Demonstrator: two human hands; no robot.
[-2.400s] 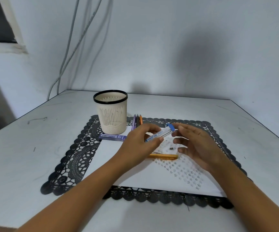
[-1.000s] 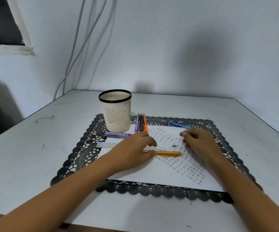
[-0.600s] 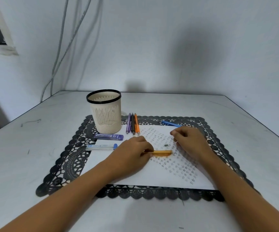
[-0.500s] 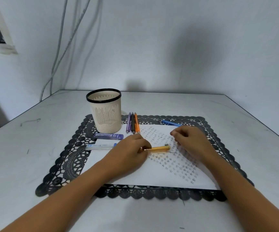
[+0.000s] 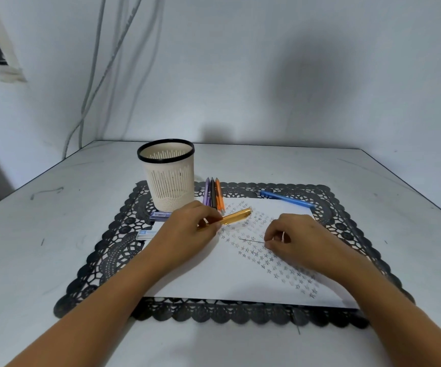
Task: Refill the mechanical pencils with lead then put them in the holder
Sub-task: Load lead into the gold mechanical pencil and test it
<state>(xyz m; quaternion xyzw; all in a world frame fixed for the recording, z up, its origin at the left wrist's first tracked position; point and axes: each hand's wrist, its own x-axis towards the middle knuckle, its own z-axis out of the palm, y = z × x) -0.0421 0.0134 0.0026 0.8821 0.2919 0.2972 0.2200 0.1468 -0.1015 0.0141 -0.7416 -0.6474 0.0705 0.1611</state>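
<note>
My left hand (image 5: 187, 229) grips a yellow mechanical pencil (image 5: 236, 216), lifted and tilted, its far end pointing up and to the right. My right hand (image 5: 296, 239) pinches a thin dark lead (image 5: 251, 240) whose free end points left over the white paper (image 5: 214, 276). The cream mesh holder (image 5: 168, 176) with a black rim stands at the back left of the mat. Beside it lie a purple pencil (image 5: 206, 192), a black pencil (image 5: 213, 193) and an orange pencil (image 5: 219, 193). A blue pencil (image 5: 287, 199) lies at the back right.
A black lace mat (image 5: 100, 260) lies under the paper on a grey table (image 5: 55, 234). Two lead cases lie left of my left hand: a purple one (image 5: 158, 215) and a clear one with a blue end (image 5: 145, 234). Cables (image 5: 95, 83) hang on the wall behind.
My left hand has lifted the yellow pencil off the paper and tilted it upward. My right hand now pinches a lead. Earlier, the clear lead case was put down at the left.
</note>
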